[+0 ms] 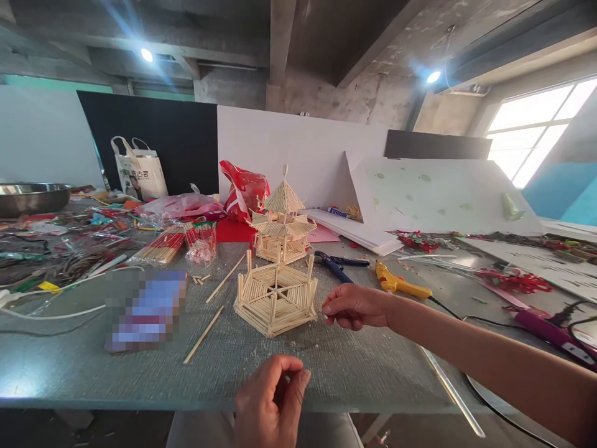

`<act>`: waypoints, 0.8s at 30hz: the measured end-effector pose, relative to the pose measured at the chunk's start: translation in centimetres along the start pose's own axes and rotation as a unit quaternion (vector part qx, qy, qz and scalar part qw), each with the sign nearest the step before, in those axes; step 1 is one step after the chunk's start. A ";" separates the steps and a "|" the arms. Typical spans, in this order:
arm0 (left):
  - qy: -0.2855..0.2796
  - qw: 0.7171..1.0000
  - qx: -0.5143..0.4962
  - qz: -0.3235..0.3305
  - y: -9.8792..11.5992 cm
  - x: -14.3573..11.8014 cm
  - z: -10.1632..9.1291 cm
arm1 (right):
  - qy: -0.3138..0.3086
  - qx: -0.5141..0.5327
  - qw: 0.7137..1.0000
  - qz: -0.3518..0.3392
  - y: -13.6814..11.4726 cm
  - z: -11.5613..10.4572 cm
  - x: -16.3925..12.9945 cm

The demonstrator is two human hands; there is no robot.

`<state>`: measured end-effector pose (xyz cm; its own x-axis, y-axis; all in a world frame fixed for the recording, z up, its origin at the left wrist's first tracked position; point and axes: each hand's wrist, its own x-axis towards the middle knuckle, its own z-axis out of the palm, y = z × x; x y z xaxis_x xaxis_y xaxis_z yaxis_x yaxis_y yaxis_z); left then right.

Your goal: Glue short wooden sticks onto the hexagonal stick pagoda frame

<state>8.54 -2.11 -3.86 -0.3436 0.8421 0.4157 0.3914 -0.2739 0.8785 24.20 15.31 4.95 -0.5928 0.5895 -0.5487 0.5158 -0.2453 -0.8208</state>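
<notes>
A hexagonal tier made of thin wooden sticks (275,305), with short posts standing at its corners, sits on the table. Just right of its rim is my right hand (357,306), thumb and fingers pinched on something too small to make out. Nearer the table's front edge, my left hand (273,401) has its fingers curled and the thumb close to the index finger; nothing shows between them. Behind the tier rises a wooden-stick pagoda (283,218) with a pointed roof. Loose sticks (204,334) lie left of the tier.
Blue-handled pliers (338,264) and a yellow glue gun (401,283) with a black cord lie at right. A clear glue stick (452,389) is near the front edge. At left are a blurred-out phone (149,311), bundled sticks (161,244) and a white cable (60,311).
</notes>
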 end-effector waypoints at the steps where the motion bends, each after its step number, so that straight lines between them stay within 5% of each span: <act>1: 0.001 1.000 0.005 0.001 0.0 0.0 0.0 | -0.001 0.000 1.000 0.001 0.1 -0.1 0.0; 24: 0.017 0.996 0.082 0.013 1.5 0.3 -0.4 | -0.058 0.030 0.998 -0.016 1.4 -0.6 1.1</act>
<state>8.68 -2.48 -2.29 -0.3585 0.8191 0.4478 0.5333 -0.2140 0.8184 24.61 16.07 3.29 -0.6782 0.5057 -0.5332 0.4593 -0.2748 -0.8447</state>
